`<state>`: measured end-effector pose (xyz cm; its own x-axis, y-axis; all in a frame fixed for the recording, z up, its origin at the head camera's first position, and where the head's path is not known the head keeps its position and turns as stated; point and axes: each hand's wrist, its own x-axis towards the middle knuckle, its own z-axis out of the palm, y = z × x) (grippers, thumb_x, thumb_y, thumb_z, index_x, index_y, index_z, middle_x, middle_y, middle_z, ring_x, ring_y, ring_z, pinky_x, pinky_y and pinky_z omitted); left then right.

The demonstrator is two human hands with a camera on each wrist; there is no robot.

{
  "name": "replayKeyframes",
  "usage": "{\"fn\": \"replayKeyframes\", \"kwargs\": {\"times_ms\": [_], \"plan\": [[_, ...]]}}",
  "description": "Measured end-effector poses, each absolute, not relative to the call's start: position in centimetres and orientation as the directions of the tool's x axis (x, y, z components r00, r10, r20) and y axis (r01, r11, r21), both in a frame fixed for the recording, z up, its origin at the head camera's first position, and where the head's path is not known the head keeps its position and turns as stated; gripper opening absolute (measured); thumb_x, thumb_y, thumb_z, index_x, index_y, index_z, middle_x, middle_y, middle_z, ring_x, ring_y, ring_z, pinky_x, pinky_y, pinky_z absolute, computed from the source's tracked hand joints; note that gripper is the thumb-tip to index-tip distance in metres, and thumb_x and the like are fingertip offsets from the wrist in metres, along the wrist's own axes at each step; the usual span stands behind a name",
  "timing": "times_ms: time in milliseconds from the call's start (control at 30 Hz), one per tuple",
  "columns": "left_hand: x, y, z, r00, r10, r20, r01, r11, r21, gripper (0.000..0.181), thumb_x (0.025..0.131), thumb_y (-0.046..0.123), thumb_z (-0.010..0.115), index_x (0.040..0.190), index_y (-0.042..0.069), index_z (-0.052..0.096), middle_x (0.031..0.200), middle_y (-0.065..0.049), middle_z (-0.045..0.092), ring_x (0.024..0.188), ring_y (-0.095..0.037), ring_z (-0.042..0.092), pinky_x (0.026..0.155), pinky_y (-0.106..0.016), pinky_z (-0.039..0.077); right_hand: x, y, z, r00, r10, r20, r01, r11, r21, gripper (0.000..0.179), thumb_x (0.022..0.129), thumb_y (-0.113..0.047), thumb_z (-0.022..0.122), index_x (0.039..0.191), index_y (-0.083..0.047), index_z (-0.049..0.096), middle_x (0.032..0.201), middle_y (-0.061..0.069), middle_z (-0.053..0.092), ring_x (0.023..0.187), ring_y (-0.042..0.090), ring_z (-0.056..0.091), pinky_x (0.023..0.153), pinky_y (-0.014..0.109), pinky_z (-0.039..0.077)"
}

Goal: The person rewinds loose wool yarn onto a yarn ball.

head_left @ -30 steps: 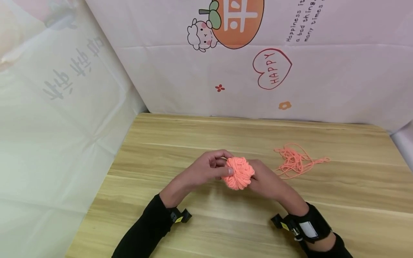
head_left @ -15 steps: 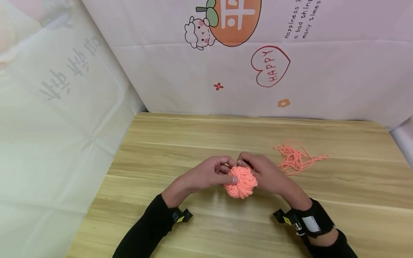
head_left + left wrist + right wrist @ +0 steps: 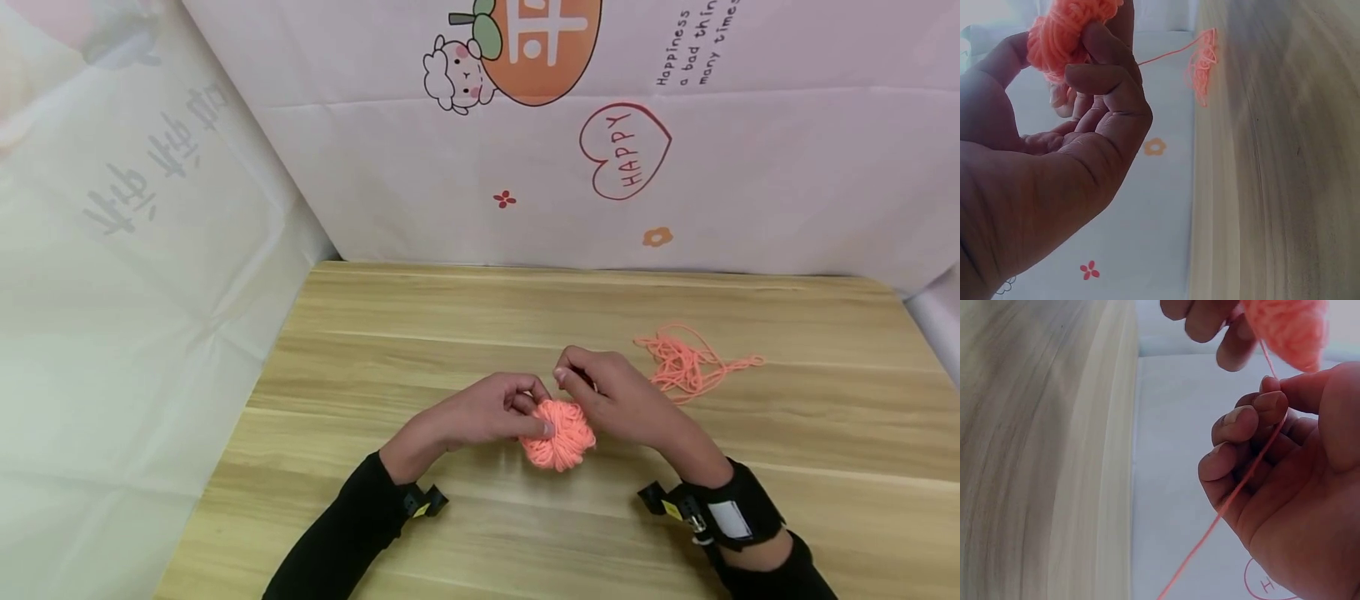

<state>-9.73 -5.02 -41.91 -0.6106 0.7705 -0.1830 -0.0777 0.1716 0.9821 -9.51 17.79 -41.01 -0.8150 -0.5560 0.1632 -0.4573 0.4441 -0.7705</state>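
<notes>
A coral ball of yarn (image 3: 564, 437) is held above the table by my left hand (image 3: 491, 410), its thumb on the near side and the other fingers behind. Just right of the ball, my right hand (image 3: 618, 396) pinches a single yarn strand (image 3: 1230, 499) between thumb and forefinger. That strand runs from the ball through the right fingers and on past the palm, as the right wrist view shows. In the left wrist view the ball sits at the fingertips, and the strand leads off to a loose tangle of yarn (image 3: 1202, 65).
The same loose yarn tangle (image 3: 686, 364) lies on the wooden table (image 3: 420, 308), right of my hands. A white printed sheet (image 3: 405, 183) rises behind the far edge. Another pale sheet (image 3: 150, 333) hangs along the left side.
My right hand has come out from behind the ball to its upper right, fingers drawn together on the strand. The ball and left hand have shifted slightly nearer in the head view.
</notes>
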Motion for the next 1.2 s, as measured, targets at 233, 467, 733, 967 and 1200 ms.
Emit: {"fn": "replayKeyframes", "kwargs": {"times_ms": [233, 467, 733, 967, 1200], "plan": [[-9.6, -4.8, -41.9, -0.629, 0.745, -0.225, -0.083, 0.223, 0.971, 0.020, 0.089, 0.016, 0.068, 0.102, 0.005, 0.058, 0.075, -0.002, 0.063, 0.064, -0.010, 0.048, 0.057, -0.021, 0.039, -9.1, 17.5, -40.3, -0.811, -0.555, 0.186, -0.483, 0.456, -0.748, 0.019, 0.105, -0.028, 0.043, 0.090, -0.025, 0.056, 0.061, -0.007, 0.043, 0.048, 0.008, 0.038, 0.046, 0.023, 0.035], [-10.1, -5.1, -42.1, -0.744, 0.615, -0.260, -0.107, 0.274, 0.956, 0.024, 0.088, 0.025, 0.067, 0.102, 0.007, 0.060, 0.080, -0.004, 0.067, 0.068, -0.015, 0.054, 0.060, -0.029, 0.045, -8.4, 16.8, -39.5, -0.800, -0.559, 0.216, -0.519, 0.466, -0.716, 0.023, 0.106, -0.029, 0.043, 0.089, -0.022, 0.056, 0.063, -0.009, 0.047, 0.050, 0.007, 0.039, 0.045, 0.023, 0.036], [-11.0, -6.0, -41.6, -0.845, 0.474, -0.249, -0.194, 0.162, 0.967, 0.025, 0.090, 0.022, 0.066, 0.102, 0.002, 0.056, 0.075, -0.006, 0.061, 0.071, -0.025, 0.057, 0.071, -0.046, 0.052, -7.8, 16.4, -39.1, -0.810, -0.535, 0.238, -0.528, 0.492, -0.692, 0.023, 0.106, -0.027, 0.043, 0.088, -0.023, 0.057, 0.065, -0.010, 0.048, 0.050, 0.006, 0.038, 0.046, 0.023, 0.035], [-11.6, -6.4, -41.3, -0.892, 0.411, -0.189, -0.185, 0.049, 0.981, 0.021, 0.090, 0.017, 0.063, 0.101, 0.000, 0.055, 0.075, -0.007, 0.060, 0.069, -0.019, 0.057, 0.071, -0.044, 0.052, -7.7, 16.1, -39.0, -0.807, -0.545, 0.228, -0.530, 0.496, -0.688, 0.024, 0.106, -0.026, 0.041, 0.084, -0.027, 0.053, 0.061, -0.009, 0.041, 0.048, 0.006, 0.035, 0.045, 0.021, 0.032], [-11.7, -6.6, -40.9, -0.919, 0.374, -0.123, -0.170, -0.096, 0.981, 0.022, 0.091, 0.013, 0.063, 0.104, 0.000, 0.052, 0.091, -0.013, 0.066, 0.074, -0.017, 0.059, 0.070, -0.033, 0.053, -7.8, 16.1, -39.4, -0.798, -0.555, 0.233, -0.535, 0.476, -0.698, 0.025, 0.105, -0.019, 0.040, 0.085, -0.025, 0.053, 0.064, -0.009, 0.043, 0.050, 0.004, 0.036, 0.047, 0.021, 0.033]]}}
